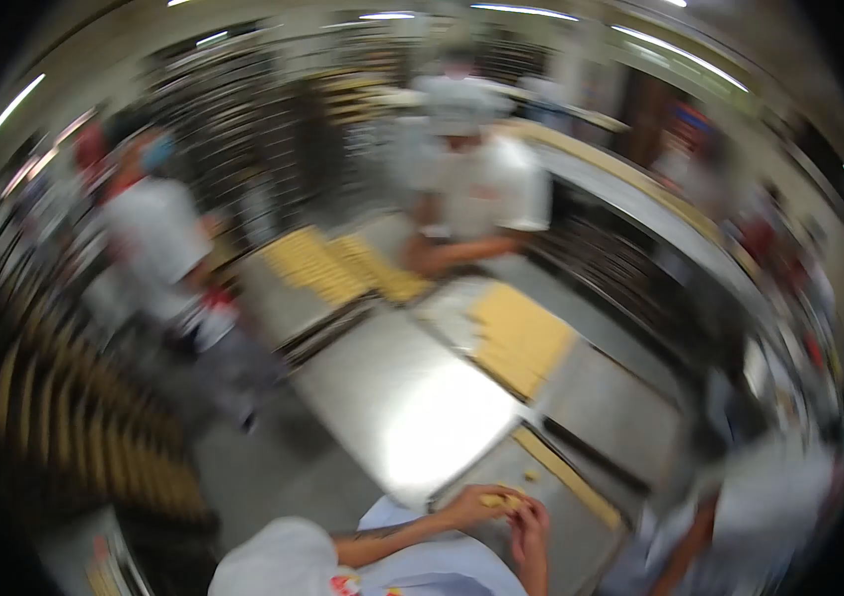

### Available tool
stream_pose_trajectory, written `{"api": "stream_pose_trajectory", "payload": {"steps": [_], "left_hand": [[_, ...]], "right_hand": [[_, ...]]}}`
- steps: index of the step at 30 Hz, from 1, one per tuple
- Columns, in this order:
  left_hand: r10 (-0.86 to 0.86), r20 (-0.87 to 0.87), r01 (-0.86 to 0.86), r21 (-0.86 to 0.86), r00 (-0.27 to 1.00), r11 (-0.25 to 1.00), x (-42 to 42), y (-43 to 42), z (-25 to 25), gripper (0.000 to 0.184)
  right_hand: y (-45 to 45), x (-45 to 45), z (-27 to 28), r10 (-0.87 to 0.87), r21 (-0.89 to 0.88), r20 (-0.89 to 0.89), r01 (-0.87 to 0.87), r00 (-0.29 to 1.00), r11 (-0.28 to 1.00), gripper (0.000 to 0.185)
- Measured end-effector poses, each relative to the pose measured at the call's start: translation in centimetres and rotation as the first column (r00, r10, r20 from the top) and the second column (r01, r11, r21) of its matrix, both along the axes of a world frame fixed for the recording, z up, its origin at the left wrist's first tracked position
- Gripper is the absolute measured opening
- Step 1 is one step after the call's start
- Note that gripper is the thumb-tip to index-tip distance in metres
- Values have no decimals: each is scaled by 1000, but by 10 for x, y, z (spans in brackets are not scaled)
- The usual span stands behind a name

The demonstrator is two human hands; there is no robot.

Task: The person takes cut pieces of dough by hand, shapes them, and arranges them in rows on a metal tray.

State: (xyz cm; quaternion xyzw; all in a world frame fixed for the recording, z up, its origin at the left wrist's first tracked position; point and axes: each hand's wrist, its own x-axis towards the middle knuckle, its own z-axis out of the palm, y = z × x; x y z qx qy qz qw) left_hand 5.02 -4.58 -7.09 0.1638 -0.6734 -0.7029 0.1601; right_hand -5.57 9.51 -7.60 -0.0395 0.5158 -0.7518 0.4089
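My left hand (pixel 479 506) is closed, its fingers curled around pale yellow dough pieces (pixel 501 501). Close against it, my right hand (pixel 530 528) has its fingers bent at the same dough; blur hides whether it grips any of it. Both hands are over a metal tray (pixel 481 472). A strip of yellow dough pieces (pixel 569 479) lies along that tray's far right side. One small loose dough piece (pixel 532 475) rests on the tray just beyond my fingers.
Beyond stand a shiny metal tray (pixel 372 368), a tray part-covered in yellow dough pieces (pixel 521 338) and more dough pieces (pixel 312 266). A co-worker (pixel 481 189) faces me across the table; others are at left (pixel 158 233) and right (pixel 774 507). Tray racks (pixel 94 437) line the left.
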Motion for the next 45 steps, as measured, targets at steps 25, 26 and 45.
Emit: {"api": "stream_pose_trajectory", "payload": {"steps": [25, 26, 45], "left_hand": [[328, 189, -312, -107, 926, 944, 22, 2, 0, 32], [333, 147, -318, -118, 932, 941, 22, 1, 1, 31], [367, 65, -352, -166, 928, 921, 19, 35, -22, 31]], "right_hand": [[-35, -23, -17, 368, 62, -191, -363, 910, 930, 31], [-38, -21, -6, 391, 57, -156, -387, 907, 921, 32], [2, 16, 12, 224, 31, -233, -224, 946, 974, 21]]}}
